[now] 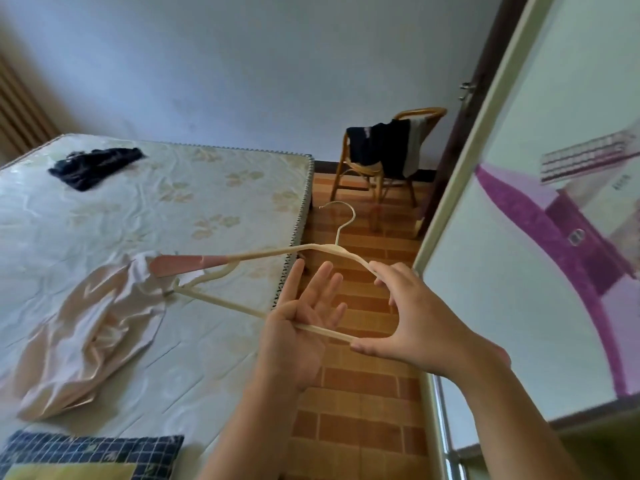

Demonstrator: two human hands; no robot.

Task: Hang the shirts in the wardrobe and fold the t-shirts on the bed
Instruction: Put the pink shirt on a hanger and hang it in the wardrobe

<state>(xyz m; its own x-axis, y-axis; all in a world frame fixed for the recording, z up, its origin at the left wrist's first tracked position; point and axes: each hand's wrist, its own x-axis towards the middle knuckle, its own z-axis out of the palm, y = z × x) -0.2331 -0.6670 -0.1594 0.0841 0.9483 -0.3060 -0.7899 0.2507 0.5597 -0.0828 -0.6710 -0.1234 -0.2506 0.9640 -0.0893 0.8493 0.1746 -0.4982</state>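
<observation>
I hold a cream plastic hanger point(277, 252) over the bed's edge, its hook pointing away from me. My right hand point(420, 317) grips the hanger's right shoulder, fingers over the top arm and thumb under the bottom bar. My left hand point(304, 323) is open with straight fingers, the bottom bar lying across its palm. The hanger's left end touches a shiny peach shirt point(93, 327) crumpled on the bed point(194, 188). A dark garment point(95, 166) lies at the bed's far left. The wardrobe door point(540, 237) stands at the right.
A wooden chair point(375, 168) with dark clothes draped over it stands by the far wall. A brown tiled floor strip point(360, 393) runs between bed and wardrobe. A dark checked cloth point(93, 452) lies at the bed's near corner. A room door point(481, 98) is beyond the chair.
</observation>
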